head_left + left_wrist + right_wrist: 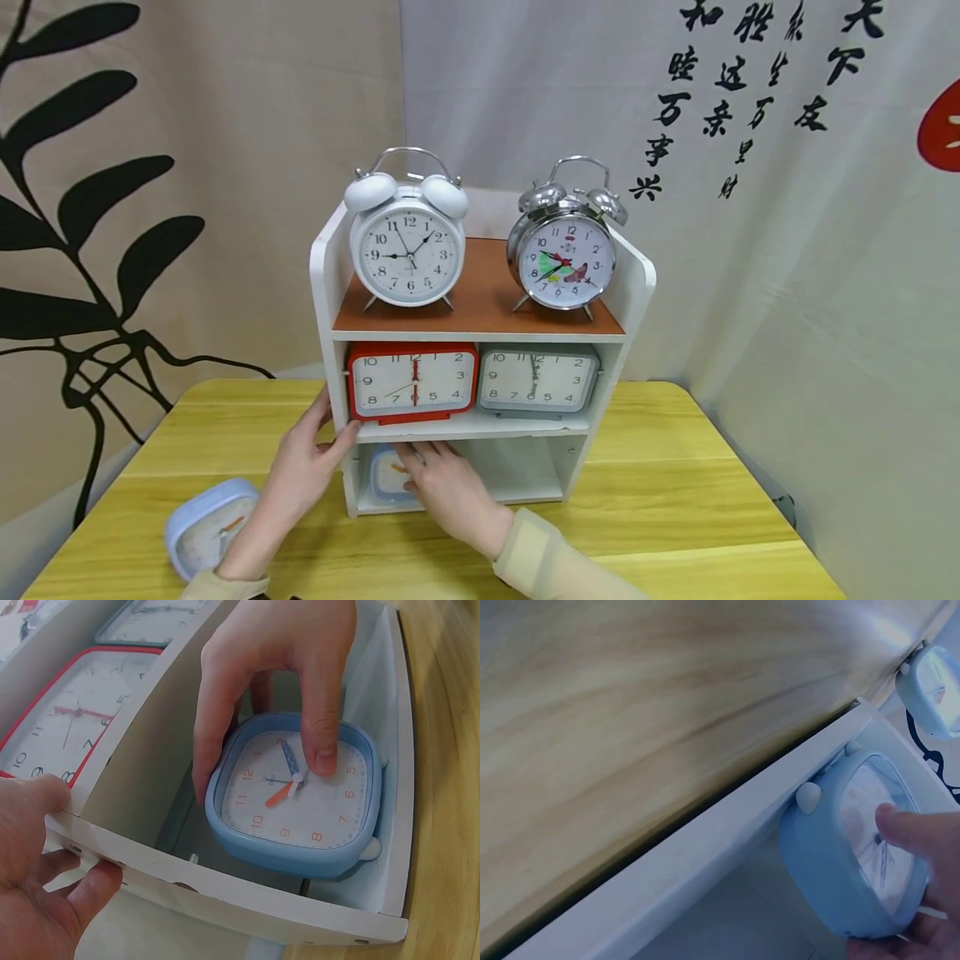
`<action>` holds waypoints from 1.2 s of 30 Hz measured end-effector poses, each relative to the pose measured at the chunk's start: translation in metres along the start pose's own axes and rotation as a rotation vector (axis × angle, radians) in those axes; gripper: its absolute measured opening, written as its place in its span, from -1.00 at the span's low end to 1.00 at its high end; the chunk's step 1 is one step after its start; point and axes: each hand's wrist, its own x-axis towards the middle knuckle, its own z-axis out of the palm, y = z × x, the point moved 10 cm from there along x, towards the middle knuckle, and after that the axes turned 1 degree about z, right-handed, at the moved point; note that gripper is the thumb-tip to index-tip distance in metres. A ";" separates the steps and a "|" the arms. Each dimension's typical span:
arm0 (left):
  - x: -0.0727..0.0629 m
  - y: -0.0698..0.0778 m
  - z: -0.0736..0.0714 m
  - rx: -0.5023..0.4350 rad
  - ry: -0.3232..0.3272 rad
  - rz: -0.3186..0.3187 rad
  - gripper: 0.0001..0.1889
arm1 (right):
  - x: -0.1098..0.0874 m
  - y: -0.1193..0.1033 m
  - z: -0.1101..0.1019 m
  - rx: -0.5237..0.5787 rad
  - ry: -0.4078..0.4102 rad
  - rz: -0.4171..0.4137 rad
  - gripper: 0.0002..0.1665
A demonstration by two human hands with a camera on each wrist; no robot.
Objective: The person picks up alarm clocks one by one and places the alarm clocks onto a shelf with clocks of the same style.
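Observation:
My right hand [456, 493] grips a light blue square alarm clock [255, 851] in the bottom compartment of a small white shelf [517, 427], near its left end. In the right wrist view, the thumb [911, 829] presses on the clock's face and other fingers go round its side. The clock's small rounded feet are against the compartment floor. My left hand [303, 462] holds the shelf's left side panel, thumb at the front edge by the middle board and fingers on the outer side.
The middle level holds a red clock [412, 383] and a grey-green clock [537, 382]. A white twin-bell clock [408, 250] and a silver one [566, 258] stand on top. Another light blue clock [213, 529] is on the wooden table [675, 500], beside the left forearm.

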 end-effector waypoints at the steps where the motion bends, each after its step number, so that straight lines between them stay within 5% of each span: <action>1: 0.000 0.000 0.000 0.002 -0.002 0.000 -0.27 | 0.000 0.001 0.001 0.003 -0.007 0.005 -0.21; 22: 0.001 0.000 0.001 0.006 0.005 0.006 -0.28 | -0.002 0.003 0.005 0.033 -0.034 0.017 -0.19; 28: 0.001 0.001 0.001 0.012 0.004 0.016 -0.28 | -0.008 0.002 0.005 0.097 -0.052 0.013 -0.03; 36: -0.002 0.003 -0.006 0.145 -0.019 0.033 -0.23 | -0.023 -0.007 -0.010 0.138 -0.057 -0.049 0.06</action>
